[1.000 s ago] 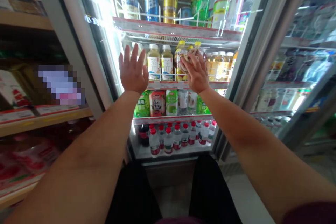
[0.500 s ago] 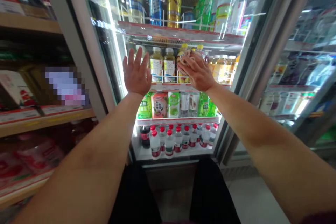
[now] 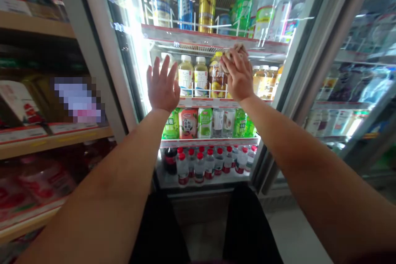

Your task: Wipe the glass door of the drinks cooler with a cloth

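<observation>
Seemingly against a glass door (image 3: 122, 51), a crumpled cloth (image 3: 240, 49) sits bunched beneath the fingers of a person's right hand (image 3: 241, 78), which grasps it loosely. Beside it, the left hand (image 3: 162, 88) is raised, released, fingers spread; its contact with the glass cannot be told. Pale-capped bottles (image 3: 185, 76) stand beyond and between the hands, red-capped bottles (image 3: 182, 171) below. The cloth could slip if finger pressure slackened at its loose folds.

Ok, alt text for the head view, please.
Right hand holding a crumpled cloth up to a lit drinks fridge, apparently against its glass door; left hand spread open to its left. Behind them, shelves of bottles and cans.
</observation>
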Demonstrator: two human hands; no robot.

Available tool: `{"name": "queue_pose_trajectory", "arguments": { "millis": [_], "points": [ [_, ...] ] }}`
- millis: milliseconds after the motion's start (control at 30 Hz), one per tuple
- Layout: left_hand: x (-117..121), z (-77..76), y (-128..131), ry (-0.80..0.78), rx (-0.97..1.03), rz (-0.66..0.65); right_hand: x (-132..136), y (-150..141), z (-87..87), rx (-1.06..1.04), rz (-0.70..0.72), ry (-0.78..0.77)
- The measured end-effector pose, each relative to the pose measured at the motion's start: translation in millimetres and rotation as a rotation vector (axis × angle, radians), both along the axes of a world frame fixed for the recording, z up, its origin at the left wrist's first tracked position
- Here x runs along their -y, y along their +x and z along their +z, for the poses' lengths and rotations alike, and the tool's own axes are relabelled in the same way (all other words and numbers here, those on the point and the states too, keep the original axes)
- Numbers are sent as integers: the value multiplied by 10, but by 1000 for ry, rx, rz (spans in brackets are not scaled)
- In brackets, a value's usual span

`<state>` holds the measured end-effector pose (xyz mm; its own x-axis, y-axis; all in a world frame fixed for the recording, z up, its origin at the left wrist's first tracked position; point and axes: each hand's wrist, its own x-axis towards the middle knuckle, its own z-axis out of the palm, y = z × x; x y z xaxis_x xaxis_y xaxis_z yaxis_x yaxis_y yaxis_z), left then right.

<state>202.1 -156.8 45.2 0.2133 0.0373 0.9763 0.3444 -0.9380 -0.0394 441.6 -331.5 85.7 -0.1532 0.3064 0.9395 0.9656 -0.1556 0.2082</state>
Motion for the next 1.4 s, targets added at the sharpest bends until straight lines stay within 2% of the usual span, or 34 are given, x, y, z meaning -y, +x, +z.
{"name": "queue_pose_trajectory", "arguments": {
  "millis": [300,567,800,1200,1400],
  "points": [
    [35,0,-14,-16,5,-22,7,31,-85,7,14,-8],
    [-34,-16,4,35,14,25,40,29,-147,8,0,-43],
    [45,-13,-20,-21,5,-24,74,-6,-223,-4,4,-43],
    [3,-16,0,32,-10,79,158,-62,-372,-23,-10,-54],
    [36,-13,-11,-18,-9,20,174,-20,-512,28,-5,-43]
  ]
}}
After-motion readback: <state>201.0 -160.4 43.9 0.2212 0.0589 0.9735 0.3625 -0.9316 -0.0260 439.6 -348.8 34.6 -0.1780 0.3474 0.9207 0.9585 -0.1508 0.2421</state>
